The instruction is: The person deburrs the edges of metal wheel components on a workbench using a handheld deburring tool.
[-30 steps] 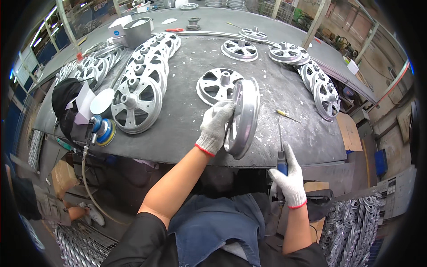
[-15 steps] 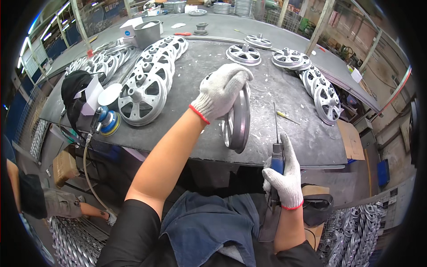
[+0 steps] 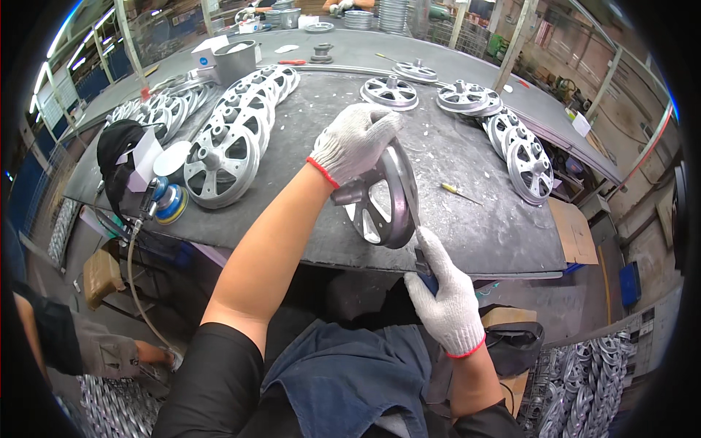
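My left hand (image 3: 354, 142), in a white knit glove with a red cuff, grips the top of a silver spoked metal wheel (image 3: 399, 219). The wheel stands on edge near the front of the table, its hub turned to the left. My right hand (image 3: 447, 303), gloved the same way, is closed around the dark blue body of a slim file-like tool (image 3: 426, 277). Its long thin blade runs up along the right side of the wheel's rim and seems to touch it. The fingers of the left hand are partly hidden behind the wheel top.
Rows of similar wheels lean at the left (image 3: 219, 164) and right (image 3: 529, 171). A yellow-handled screwdriver (image 3: 456, 191) lies right of my hands. A blue sander (image 3: 169, 201) with a hose sits at the left edge. Behind are a grey bucket (image 3: 237, 66) and the dark table (image 3: 314, 233).
My right hand has moved up and left, bringing the tool's blade from upright and apart to the wheel's rim. The wheel has turned to show more of its spokes and hub.
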{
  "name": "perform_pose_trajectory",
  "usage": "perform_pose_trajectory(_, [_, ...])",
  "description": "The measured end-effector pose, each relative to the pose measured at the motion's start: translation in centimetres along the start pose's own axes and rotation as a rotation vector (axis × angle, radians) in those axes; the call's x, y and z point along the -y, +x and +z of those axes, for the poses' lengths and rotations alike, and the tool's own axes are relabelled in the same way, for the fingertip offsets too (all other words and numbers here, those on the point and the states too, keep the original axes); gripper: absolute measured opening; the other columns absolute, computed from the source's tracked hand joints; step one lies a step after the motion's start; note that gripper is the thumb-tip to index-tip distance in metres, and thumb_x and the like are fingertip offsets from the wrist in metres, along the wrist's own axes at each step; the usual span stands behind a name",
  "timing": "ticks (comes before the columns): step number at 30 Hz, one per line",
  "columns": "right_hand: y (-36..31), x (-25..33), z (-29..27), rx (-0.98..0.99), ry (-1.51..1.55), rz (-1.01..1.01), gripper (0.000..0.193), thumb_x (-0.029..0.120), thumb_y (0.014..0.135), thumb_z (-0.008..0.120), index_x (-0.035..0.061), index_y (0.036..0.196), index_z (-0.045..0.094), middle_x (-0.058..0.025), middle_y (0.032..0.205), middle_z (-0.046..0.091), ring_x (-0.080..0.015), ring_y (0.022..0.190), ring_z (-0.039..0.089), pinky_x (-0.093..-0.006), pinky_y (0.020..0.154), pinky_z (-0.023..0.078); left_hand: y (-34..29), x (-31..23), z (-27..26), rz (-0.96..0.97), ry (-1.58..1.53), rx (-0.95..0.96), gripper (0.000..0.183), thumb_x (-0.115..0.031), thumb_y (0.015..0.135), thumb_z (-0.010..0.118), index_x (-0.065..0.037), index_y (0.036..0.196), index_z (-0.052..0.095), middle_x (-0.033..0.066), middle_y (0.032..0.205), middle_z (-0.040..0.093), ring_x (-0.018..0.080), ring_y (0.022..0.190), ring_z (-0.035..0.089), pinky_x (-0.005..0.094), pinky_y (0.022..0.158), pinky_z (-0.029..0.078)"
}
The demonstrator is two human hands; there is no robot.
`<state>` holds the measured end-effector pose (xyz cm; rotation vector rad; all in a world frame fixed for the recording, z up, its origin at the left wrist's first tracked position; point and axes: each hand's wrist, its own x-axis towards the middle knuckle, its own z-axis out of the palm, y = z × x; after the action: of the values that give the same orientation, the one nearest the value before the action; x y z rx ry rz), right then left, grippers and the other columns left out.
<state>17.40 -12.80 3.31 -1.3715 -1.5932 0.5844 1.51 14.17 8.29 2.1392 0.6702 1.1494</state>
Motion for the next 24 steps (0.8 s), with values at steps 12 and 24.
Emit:
perform_pose_trajectory(12, [1.7, 3.7, -1.0, 0.057, -0.086, 0.125, 0.066, 0.006, 0.106, 0.068, 0.0062, 0.169, 0.048, -0.0294, 0.151, 0.067, -0.0434, 0.138, 0.07, -0.043, 0.114, 0.055, 0.1, -1.0, 0.3, 0.015, 0.066, 0.053, 0.036, -0.029, 0.107, 0.062, 0.004, 0.094, 0.072, 0.0119, 0.079, 0.068, 0.0185, 0.077, 0.063, 0.0377, 0.076, 0.052])
perform_pose_trajectory(24, [0.2, 3.4, -0.3, 0.036, -0.11, 0.101, 0.066, 0.007, 0.107, 0.067, 0.0071, 0.17, 0.046, -0.0309, 0.148, 0.069, -0.0448, 0.136, 0.07, -0.0455, 0.113, 0.056, -0.3, -1.0, 0.6, 0.199, 0.109, -0.001, 0.032, -0.028, 0.104, 0.06, -0.001, 0.089, 0.068, 0.0224, 0.081, 0.065, 0.0432, 0.08, 0.066, 0.05, 0.075, 0.053])
